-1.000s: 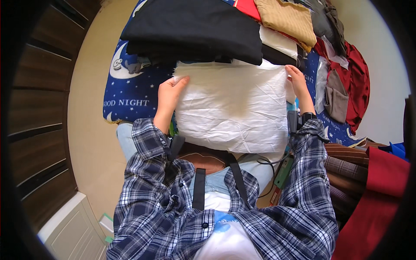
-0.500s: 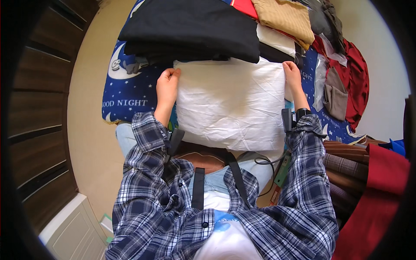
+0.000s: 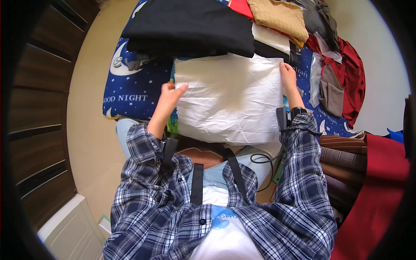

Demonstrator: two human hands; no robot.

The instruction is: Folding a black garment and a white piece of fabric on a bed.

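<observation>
White cloth (image 3: 229,104) spread flat between two hands, just beyond the person's lap.

Its far edge lies just beside a folded black cloth (image 3: 190,28), and creases run across its near half. The right hand (image 3: 289,79) pinches the far right corner between thumb and fingers. The left hand (image 3: 172,96), slightly blurred, is at the left edge, its thumb reaching over the cloth and its fingers loosely bent; whether it grips the edge I cannot tell. Under the pile is a dark blue blanket (image 3: 134,82) with moons and stars. Farther right lie a folded tan cloth (image 3: 279,16), a grey-brown cloth (image 3: 332,91) and a dark red cloth (image 3: 354,82).
</observation>
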